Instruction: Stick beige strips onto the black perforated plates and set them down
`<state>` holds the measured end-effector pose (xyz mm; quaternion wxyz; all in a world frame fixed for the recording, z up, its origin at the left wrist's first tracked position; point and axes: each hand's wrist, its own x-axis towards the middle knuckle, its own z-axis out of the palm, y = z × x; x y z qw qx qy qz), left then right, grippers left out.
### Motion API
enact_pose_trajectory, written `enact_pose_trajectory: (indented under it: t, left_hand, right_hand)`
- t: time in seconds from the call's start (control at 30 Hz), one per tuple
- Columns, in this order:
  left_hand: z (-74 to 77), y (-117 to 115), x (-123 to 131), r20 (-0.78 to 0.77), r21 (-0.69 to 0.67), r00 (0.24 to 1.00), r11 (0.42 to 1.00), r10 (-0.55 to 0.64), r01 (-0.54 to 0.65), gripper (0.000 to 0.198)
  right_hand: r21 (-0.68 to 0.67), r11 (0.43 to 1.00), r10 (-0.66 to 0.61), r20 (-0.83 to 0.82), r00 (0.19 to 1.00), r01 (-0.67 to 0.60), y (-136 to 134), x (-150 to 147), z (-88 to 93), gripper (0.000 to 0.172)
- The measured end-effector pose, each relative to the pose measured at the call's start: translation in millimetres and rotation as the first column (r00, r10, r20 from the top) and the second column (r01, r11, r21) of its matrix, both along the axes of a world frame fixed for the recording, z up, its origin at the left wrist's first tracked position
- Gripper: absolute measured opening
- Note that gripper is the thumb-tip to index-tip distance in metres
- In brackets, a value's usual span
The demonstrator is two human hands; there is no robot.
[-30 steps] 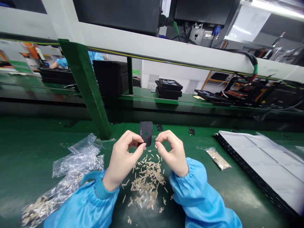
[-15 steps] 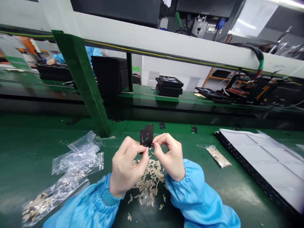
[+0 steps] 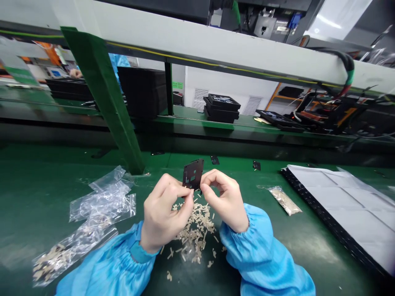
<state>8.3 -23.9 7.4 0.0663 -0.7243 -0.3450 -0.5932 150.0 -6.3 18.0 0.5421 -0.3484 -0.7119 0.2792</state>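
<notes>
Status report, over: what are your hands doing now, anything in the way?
Left hand pinching black plate. Right hand at its lower edge. Small beige pieces below hands, not blocking.

From where I'm standing, the left hand (image 3: 165, 213) and right hand (image 3: 224, 201) are hiding the lower edge of the black plate (image 3: 193, 174). The picture's bottom edge is cutting off the left sleeve (image 3: 108, 263) and right sleeve (image 3: 265, 263). The green post (image 3: 101, 98) is blocking part of a co-worker's blue sleeve (image 3: 119, 61), the top edge is clipping the monitor (image 3: 160, 8), and the tan pieces (image 3: 194, 230) are showing too small to make out.
</notes>
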Motion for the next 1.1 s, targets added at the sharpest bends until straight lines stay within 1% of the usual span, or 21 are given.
enact_pose_trajectory:
  t: [0.6,0.7,0.87,0.97,1.1]
  left_hand:
    - [-1.2,-0.9,-3.3,0.101,-0.112,0.988,0.985,-0.119,0.13,0.024]
    - [-3.0,0.0,-4.6,0.153,-0.166,0.978,0.972,-0.143,0.168,0.021]
    - [-5.3,2.0,-7.1,0.264,-0.269,0.947,0.928,-0.185,0.256,0.018]
    - [-5.6,2.7,-7.1,0.293,-0.288,0.934,0.912,-0.206,0.292,0.018]
    - [-4.8,2.4,-6.9,0.309,-0.295,0.926,0.904,-0.217,0.311,0.018]
  right_hand:
    - [0.031,0.999,-0.031,0.019,0.999,0.031,-2.1,0.3,-1.9,0.014]
    - [0.03,0.999,-0.033,0.051,0.998,0.031,-1.6,1.8,-1.2,0.013]
    - [0.032,0.999,0.019,0.095,0.995,-0.022,-1.8,6.3,1.5,0.011]
    - [0.041,0.999,0.018,0.108,0.994,-0.022,-2.6,7.2,2.0,0.011]
    - [0.052,0.999,-0.003,0.11,0.994,-0.003,-3.4,6.7,2.1,0.011]
